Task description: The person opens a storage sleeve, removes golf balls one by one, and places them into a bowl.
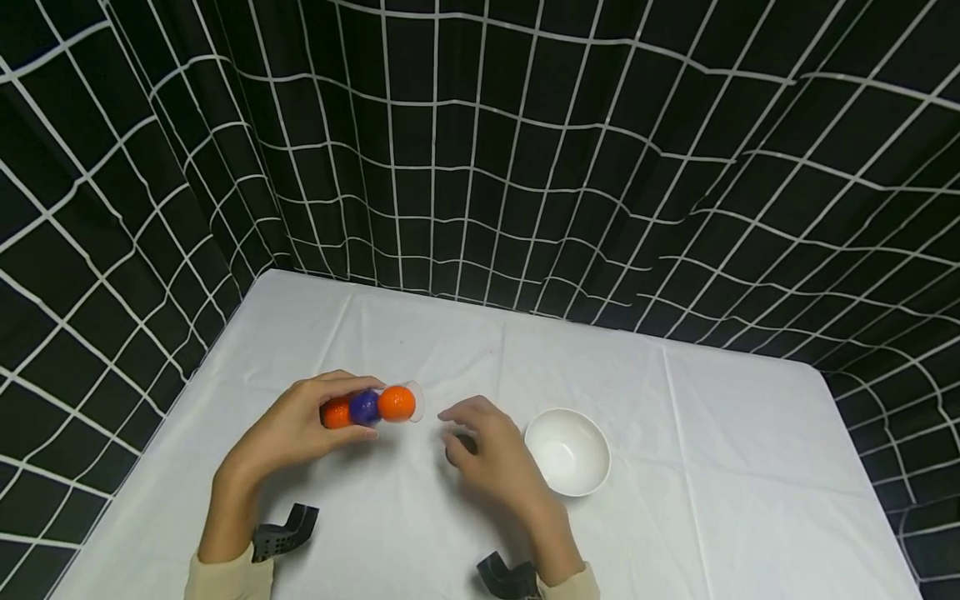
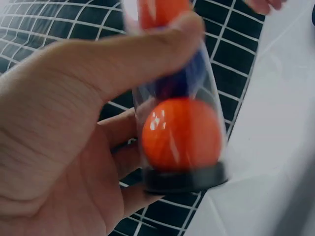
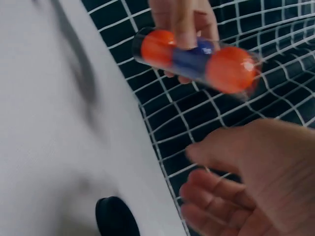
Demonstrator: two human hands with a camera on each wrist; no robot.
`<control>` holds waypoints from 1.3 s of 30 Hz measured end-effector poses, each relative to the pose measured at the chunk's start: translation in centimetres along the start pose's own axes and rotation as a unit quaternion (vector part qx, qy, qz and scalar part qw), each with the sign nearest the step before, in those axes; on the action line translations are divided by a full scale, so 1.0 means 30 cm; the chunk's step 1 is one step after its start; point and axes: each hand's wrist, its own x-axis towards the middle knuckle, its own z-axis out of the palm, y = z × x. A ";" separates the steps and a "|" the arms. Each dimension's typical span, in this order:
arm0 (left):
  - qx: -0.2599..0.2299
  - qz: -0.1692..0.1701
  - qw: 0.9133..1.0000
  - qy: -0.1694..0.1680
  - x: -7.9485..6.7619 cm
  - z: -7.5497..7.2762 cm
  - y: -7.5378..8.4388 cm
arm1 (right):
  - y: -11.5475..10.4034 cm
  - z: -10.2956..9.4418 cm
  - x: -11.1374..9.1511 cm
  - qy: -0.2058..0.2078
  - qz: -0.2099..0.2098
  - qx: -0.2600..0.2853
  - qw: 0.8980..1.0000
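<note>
My left hand grips a clear tube, thumb on one side and fingers on the other. Inside it sit an orange ball, a purple ball and a second orange ball in a row. A black cap covers the tube's end nearer the left palm; the far end points toward the right hand. My right hand holds nothing, its fingers loosely bent. Below it lies a round black cap on the cloth, partly hidden by the hand in the head view.
A white bowl stands on the table just right of the right hand. White cloth covers the table. Dark curtains with a white grid hang behind and along the sides.
</note>
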 end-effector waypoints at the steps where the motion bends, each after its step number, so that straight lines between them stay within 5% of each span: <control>1: 0.007 0.008 1.000 0.000 0.000 0.001 0.000 | -0.004 -0.005 0.001 0.008 -0.006 0.022 1.000; 9: 0.051 0.026 0.998 0.023 0.005 0.011 0.036 | -0.035 -0.028 0.006 0.030 -0.018 0.203 0.979; 15: 0.118 0.042 0.991 0.056 0.009 0.026 0.083 | -0.049 -0.031 0.009 0.033 0.001 0.274 0.961; 28: 0.209 0.104 0.966 0.114 -0.005 0.037 0.139 | -0.041 -0.028 0.009 0.017 0.031 0.326 0.945; 39: 0.204 0.108 0.965 0.121 -0.007 0.035 0.148 | -0.036 -0.035 0.006 0.010 0.042 0.325 0.945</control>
